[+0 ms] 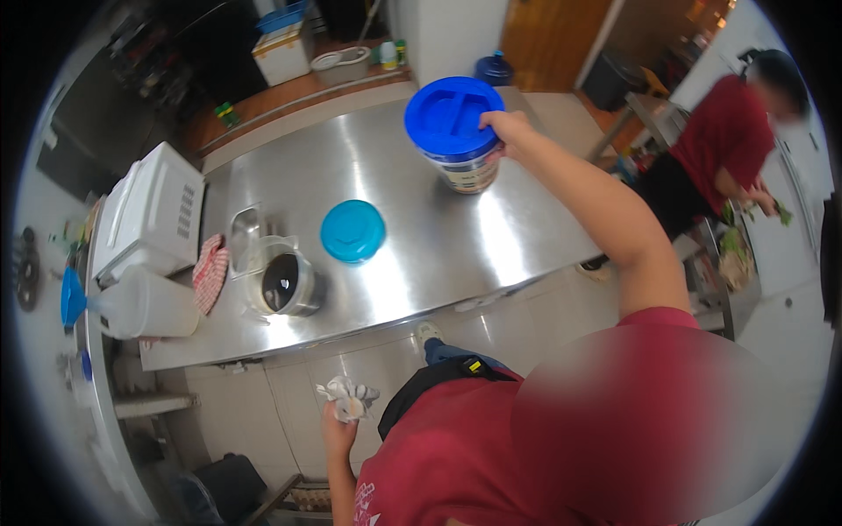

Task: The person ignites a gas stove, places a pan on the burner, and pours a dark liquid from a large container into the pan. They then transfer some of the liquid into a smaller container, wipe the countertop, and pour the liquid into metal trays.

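My right hand (505, 133) grips the rim of a plastic tub (468, 172) with a blue lid (454, 118), at the far right part of the steel table (427, 243). Low in the view, beside the table, my left hand (340, 430) holds a crumpled pale cloth or paper (348, 398). A turquoise round lid (353, 231) lies on the table's middle. Left of it stands a clear container of dark liquid (281, 283), next to a small steel pan (246, 231).
A red checked cloth (210, 273), a clear plastic jug (158, 309) and a white appliance (154, 210) crowd the table's left end. At right, a person in a red shirt (723, 141) handles leafy greens (783, 212). A blue water bottle (493, 69) stands behind the table.
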`<state>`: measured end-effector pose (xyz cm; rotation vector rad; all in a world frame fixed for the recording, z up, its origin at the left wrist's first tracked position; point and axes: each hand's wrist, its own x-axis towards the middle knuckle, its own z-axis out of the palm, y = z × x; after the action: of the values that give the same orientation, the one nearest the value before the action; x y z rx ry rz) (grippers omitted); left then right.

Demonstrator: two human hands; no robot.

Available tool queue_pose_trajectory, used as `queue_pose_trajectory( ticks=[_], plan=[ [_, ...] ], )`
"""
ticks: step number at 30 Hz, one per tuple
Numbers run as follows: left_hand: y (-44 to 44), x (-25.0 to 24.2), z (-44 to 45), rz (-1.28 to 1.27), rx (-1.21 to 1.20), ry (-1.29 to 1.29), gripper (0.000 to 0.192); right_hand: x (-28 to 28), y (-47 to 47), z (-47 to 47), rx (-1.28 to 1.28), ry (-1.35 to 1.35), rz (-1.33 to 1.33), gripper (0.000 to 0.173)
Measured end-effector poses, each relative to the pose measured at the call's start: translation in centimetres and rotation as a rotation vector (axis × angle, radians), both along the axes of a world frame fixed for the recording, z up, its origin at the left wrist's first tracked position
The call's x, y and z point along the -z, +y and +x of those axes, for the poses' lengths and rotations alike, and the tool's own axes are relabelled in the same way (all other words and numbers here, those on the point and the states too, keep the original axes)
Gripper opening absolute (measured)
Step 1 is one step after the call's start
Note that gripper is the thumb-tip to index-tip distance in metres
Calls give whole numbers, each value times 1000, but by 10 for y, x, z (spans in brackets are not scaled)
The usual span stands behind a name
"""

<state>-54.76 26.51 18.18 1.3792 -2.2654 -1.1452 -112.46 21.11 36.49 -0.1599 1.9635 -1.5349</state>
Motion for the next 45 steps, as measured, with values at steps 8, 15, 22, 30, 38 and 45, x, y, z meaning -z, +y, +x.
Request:
queue_pose_trajectory(
  ticks=[8, 15, 22, 30, 38, 45],
  plan=[
    [4, -30, -125, -184, 200, 220, 43, -7, 228, -85, 487, -69, 5, 61],
    [-46, -39, -350, -407, 284, 174, 51, 11, 374, -165, 404, -39, 47, 27],
    [-16, 11, -618, -427, 500, -175, 59, 135, 421, -240, 412, -27, 182, 45],
    [-15, 25, -714, -598, 637, -239, 64, 367, 364, -278, 459, -137, 311, 46],
    [-18, 24, -696, -598, 667, -335, 53, 454, 284, -270, 39, -77, 478, 53],
    [-22, 20, -690, -565, 729, -351, 57, 482, 209, -244, -272, -101, 331, 54]
  ],
)
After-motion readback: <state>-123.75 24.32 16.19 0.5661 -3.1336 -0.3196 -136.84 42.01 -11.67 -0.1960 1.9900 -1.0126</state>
